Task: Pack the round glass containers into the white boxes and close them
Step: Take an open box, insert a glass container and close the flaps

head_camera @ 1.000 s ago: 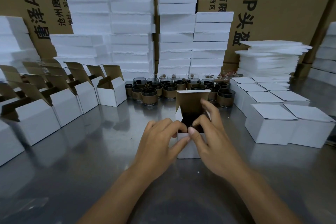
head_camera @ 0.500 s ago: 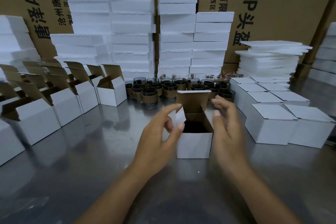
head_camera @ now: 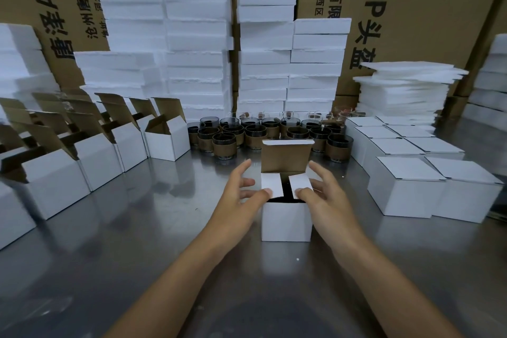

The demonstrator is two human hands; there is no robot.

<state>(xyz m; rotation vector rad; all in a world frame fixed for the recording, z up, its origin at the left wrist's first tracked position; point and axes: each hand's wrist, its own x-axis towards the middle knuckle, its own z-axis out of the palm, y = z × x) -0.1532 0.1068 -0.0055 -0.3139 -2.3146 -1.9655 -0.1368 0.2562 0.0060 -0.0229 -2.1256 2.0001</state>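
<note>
White cardboard flaps [head_camera: 270, 185] lie folded inward over the box [head_camera: 286, 221] in the near middle of the steel table [head_camera: 109, 255], each pressed flat by one of my thumbs. My left hand [head_camera: 238, 197] and right hand [head_camera: 329, 200] are spread at either side, fingers straight, gripping nothing. A dark slit between the flaps shows the glass container [head_camera: 286, 192] sitting inside, and the tall lid [head_camera: 286, 156] stands upright on the far side. If I lift my thumbs before the lid comes down, the flaps may spring up and block its tab, or a hard push could crumple the tab.
</note>
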